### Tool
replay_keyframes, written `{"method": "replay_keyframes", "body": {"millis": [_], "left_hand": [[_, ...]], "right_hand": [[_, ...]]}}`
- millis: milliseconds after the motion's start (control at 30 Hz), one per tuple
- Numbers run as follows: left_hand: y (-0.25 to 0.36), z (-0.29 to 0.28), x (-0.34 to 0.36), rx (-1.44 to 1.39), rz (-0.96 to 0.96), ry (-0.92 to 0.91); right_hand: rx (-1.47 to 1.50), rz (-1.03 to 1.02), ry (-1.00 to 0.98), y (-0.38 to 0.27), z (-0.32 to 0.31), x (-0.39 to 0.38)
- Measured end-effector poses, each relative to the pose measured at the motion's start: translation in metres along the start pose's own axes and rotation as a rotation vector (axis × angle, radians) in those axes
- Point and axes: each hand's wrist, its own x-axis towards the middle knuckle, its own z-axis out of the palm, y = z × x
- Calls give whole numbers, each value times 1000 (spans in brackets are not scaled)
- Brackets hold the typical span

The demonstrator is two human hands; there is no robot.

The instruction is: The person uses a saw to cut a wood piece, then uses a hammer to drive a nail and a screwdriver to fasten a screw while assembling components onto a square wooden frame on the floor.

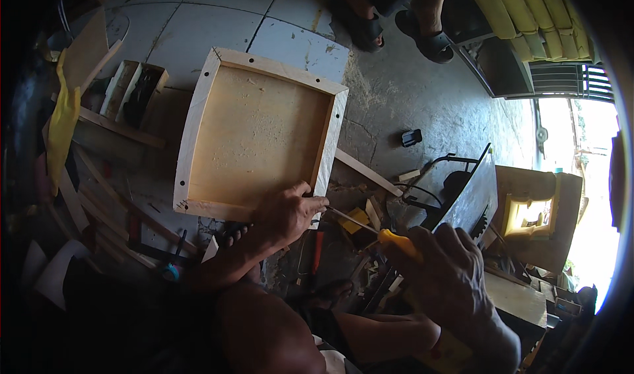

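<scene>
A square wooden frame [198, 120] with a recessed panel [254, 130] sits before me, tilted, with several dark round spots along its rim and wood shavings on the panel. My left hand [290, 212] is closed over its near right corner. In my right hand [446, 262] is a screwdriver [399, 244] with a yellow handle, gripped with fingers wrapped round. Its metal shaft points left, and its tip reaches my left fingertips at the frame's outer edge. Those fingers hide the tip and anything small between them.
Wood strips [119, 209] and a divided box [125, 93] lie at left. A small black container [411, 137] is on the floor. A dark metal-topped stand [472, 196] and a cardboard box [561, 219] stand at right. Another person's sandalled feet [432, 40] are at the far side.
</scene>
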Motion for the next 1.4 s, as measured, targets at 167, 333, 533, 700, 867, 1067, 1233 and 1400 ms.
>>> {"method": "replay_keyframes", "body": {"millis": [167,333,533,700,867,1067,1233,1400], "left_hand": [[-6,7,-1,12,61,74],[-6,6,-1,25,57,59],[-7,11,-2,9,52,64],[-6,5,-4,38,46,59],[-3,8,1,38,75,47],[-3,2,-4,32,26,12],[-7,6,0,22,71,44],[-7,5,-1,32,69,76]], "right_hand": [[-166,-202,-36,-3,-8,17],[-256,-501,11,-1,-12,39],[18,12,-434,-6,-19,46],[-46,-94,-207,5,-29,50],[-102,-386,-76,7,-17,34],[172,-36,-204,5,-24,48],[42,-222,-296,21,-20,43],[305,109,-390,9,-21,36]]}}
